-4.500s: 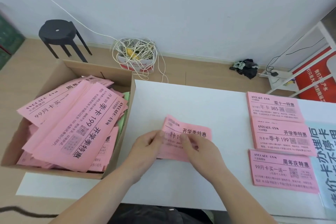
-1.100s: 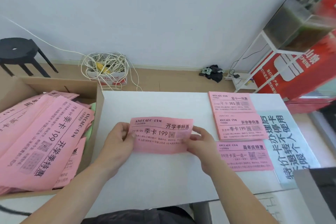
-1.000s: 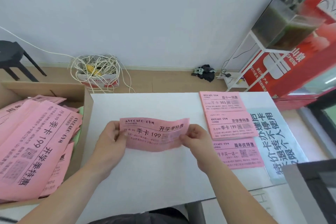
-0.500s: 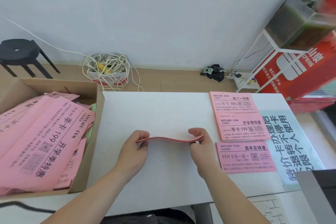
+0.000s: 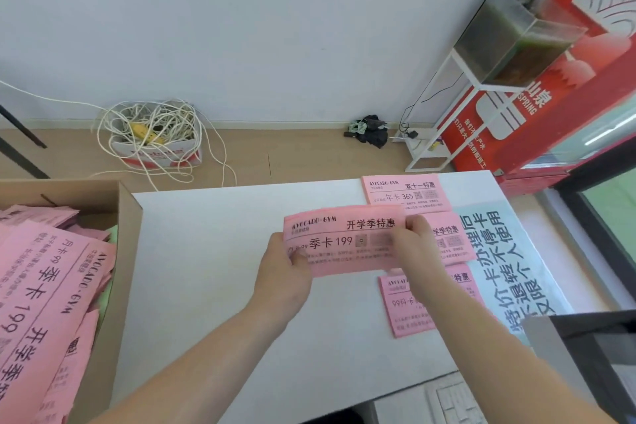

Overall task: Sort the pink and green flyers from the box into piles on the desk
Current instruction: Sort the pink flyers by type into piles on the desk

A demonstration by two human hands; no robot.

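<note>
I see the left hand (image 5: 282,272) pinching the left end of a pink flyer (image 5: 344,241), thumb on the printed face and fingers curled beneath. The right hand (image 5: 416,244) grips the right end in the same way. The flyer is face up and level over the desk (image 5: 213,268), and its right end overlaps the middle pile (image 5: 451,237). From this angle I cannot tell whether it touches that pile, or whether it is one sheet or a thin stack.

Three pink piles lie in a column near the desk's right edge. The far pile (image 5: 406,191) is at the far right corner, the middle pile is partly hidden by the right hand, and the near pile (image 5: 406,313) is partly under the right forearm. A pale blue printed sheet (image 5: 506,251) lies just beside them at the right edge.

The cardboard box (image 5: 127,251) is against the desk's left edge, heaped with pink flyers (image 5: 44,286), and a strip of green flyer (image 5: 112,234) shows at its inner wall.
</note>
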